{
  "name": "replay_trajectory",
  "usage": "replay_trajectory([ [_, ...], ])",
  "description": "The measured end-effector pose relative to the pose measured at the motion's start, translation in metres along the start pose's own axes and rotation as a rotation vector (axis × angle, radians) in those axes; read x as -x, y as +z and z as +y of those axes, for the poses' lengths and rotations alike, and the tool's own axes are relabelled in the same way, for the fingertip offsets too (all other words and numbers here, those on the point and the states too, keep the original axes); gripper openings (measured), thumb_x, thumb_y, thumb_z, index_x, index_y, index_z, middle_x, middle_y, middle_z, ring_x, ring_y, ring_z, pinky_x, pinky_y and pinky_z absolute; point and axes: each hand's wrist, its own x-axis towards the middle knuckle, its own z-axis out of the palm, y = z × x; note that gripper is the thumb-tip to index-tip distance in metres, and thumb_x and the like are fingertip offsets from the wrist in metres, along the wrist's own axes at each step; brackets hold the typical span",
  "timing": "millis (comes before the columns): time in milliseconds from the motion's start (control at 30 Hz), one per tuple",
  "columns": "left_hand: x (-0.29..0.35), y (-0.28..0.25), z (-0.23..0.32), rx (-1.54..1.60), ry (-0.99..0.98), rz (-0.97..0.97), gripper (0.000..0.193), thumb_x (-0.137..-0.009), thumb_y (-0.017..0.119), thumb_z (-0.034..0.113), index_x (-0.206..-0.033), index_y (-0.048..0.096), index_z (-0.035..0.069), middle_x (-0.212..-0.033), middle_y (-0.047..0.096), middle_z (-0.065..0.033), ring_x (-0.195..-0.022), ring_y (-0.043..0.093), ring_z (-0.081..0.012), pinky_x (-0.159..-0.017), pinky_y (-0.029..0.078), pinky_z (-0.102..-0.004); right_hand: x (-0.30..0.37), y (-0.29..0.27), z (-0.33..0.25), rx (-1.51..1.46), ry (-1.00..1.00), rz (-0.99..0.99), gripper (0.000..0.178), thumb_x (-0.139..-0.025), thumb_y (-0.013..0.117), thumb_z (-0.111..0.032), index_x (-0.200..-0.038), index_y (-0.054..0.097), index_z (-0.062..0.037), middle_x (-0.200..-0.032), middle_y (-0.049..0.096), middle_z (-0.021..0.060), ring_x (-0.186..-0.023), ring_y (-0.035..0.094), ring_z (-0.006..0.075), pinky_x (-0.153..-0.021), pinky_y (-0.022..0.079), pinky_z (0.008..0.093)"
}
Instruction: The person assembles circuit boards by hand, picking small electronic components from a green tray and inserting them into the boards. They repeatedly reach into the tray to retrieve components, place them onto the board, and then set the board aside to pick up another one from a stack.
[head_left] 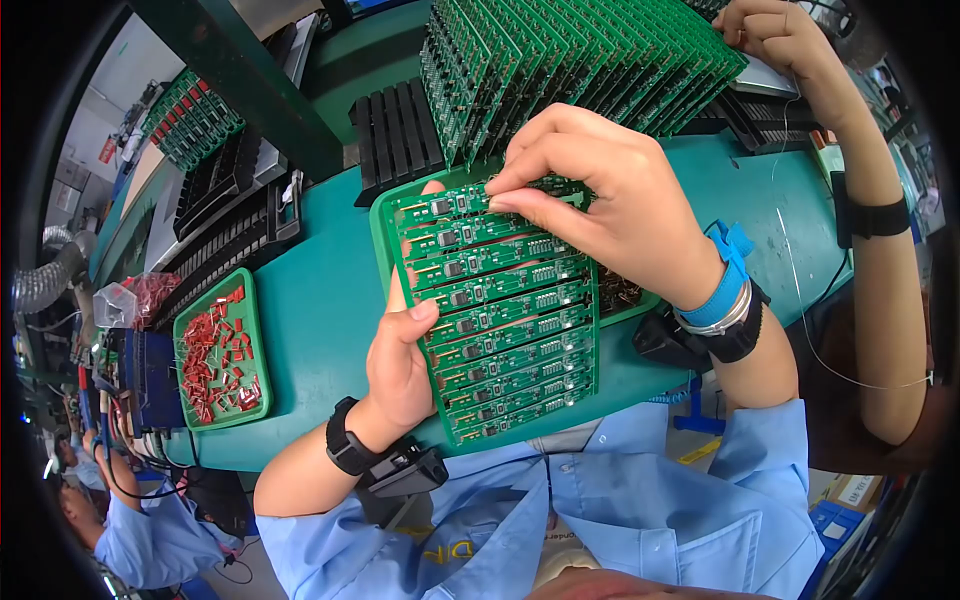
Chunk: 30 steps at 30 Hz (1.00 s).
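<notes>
My left hand (400, 345) is closed on the left edge of a green circuit board panel (510, 320), thumb on its face. The panel is divided into several long strips with small black chips and is tilted in front of me. My right hand (600, 185) pinches thumb and forefinger together at the panel's top strip; whatever is between the fingertips is too small to make out. Behind the panel lies a green tray (383, 240), mostly hidden, with small dark brown parts (617, 292) showing at its right.
A green tray (262, 375) of red components (215, 360) lies left. At the back, upright circuit boards (570, 70) fill a rack beside a black slotted rack (398, 135). Another person's hand (780, 40) reaches in at upper right; a thin cable (800, 270) hangs there.
</notes>
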Motion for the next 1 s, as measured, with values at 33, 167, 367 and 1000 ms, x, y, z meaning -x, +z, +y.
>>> replay_trajectory([
  [33,0.0,0.001,0.0,-0.015,-0.005,0.024,0.083,-0.078,0.045,0.028,-0.149,0.006,0.011,-0.146,0.029,-0.018,-0.131,0.037,-0.0333,-0.108,0.033,-0.0479,-0.001,0.0,0.001,-0.006,-0.02,0.01,0.01,-0.075,0.073,-0.004,-0.082,0.067,-0.0024,-0.084,0.062,0.0064,-0.075,0.062,0.0179,-0.065,0.049,0.0266],
  [167,-0.004,-0.001,-0.002,-0.028,-0.013,0.039,0.084,-0.077,0.046,0.03,-0.149,0.008,0.011,-0.145,0.03,-0.0185,-0.131,0.038,-0.0341,-0.107,0.035,-0.049,-0.001,0.0,0.008,-0.058,-0.032,0.009,0.011,-0.074,0.073,-0.003,-0.084,0.067,-0.0031,-0.086,0.062,0.0065,-0.075,0.062,0.018,-0.066,0.049,0.0271],
  [367,0.003,-0.007,0.006,0.035,0.048,0.029,0.075,-0.083,0.043,0.022,-0.148,0.009,0.006,-0.144,0.033,-0.0154,-0.131,0.038,-0.0263,-0.109,0.03,-0.0397,-0.006,0.001,-0.006,0.125,-0.129,-0.075,0.019,-0.073,0.072,-0.001,-0.091,0.069,-0.0041,-0.089,0.062,0.0074,-0.076,0.062,0.0194,-0.066,0.05,0.0286],
  [1000,-0.009,-0.041,-0.007,0.716,0.036,-0.189,0.041,-0.09,0.034,0.016,-0.125,0.046,-0.002,-0.119,0.058,-0.014,-0.101,0.06,-0.0223,-0.093,0.046,-0.0365,0.007,-0.016,0.012,0.0,0.149,-0.616,0.033,-0.079,0.067,-0.011,-0.108,0.058,0.001,-0.096,0.062,0.0158,-0.086,0.06,0.0303,-0.077,0.048,0.0342],
])
